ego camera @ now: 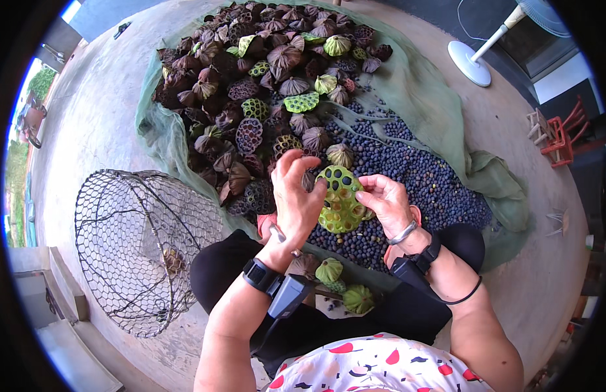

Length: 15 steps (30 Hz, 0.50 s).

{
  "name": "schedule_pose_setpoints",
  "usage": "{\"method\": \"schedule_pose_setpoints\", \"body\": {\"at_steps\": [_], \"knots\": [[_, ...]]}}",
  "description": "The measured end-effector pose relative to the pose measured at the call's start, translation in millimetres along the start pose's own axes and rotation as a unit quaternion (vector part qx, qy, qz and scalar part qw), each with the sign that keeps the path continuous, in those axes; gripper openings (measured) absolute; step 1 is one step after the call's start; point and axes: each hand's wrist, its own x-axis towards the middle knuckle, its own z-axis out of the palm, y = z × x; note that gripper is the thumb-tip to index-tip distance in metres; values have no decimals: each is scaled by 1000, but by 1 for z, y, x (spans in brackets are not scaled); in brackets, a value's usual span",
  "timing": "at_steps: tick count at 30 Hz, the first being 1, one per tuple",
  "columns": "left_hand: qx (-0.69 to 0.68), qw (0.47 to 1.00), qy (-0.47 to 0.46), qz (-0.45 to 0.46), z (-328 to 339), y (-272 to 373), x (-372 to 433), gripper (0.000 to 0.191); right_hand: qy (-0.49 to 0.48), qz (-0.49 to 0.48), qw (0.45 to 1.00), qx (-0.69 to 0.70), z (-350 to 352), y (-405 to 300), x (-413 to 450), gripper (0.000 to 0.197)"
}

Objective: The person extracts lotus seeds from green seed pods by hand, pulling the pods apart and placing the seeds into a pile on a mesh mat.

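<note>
A green lotus seed pod [340,203] is held up between my hands, its pitted face toward me. Dark seeds sit in its upper holes, while many lower holes are hollow. My right hand [387,203] pinches the pod's right edge between thumb and fingers. At the upper left rim, the thumb of my left hand [297,193] touches the pod, with its fingers spread and curled above. Beneath the pod lies a broad layer of loose dark lotus seeds [410,171]. Beyond my left hand rises a heap of mostly brown, dried lotus pods [234,122].
Green netting [430,108] lies under the heap and seeds. A wire mesh basket [146,250] rests on its side at left with a pod inside. Several green pods [358,298] lie near my lap. A fan [472,63] and a red chair [560,139] stand at right.
</note>
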Motion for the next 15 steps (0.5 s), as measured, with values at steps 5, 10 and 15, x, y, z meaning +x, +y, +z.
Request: {"method": "schedule_pose_setpoints", "body": {"at_steps": [5,10,15], "knots": [[-177,951,-198,-155,4,10,-16,16,5,-63,995,-75,6,6,-2,21],[-153,959,-176,-163,6,13,-16,17,7,-101,990,-95,14,2,-5,20],[-145,954,-186,-184,5,13,-13,14,2,-77,994,-84,9,5,2,20]]}}
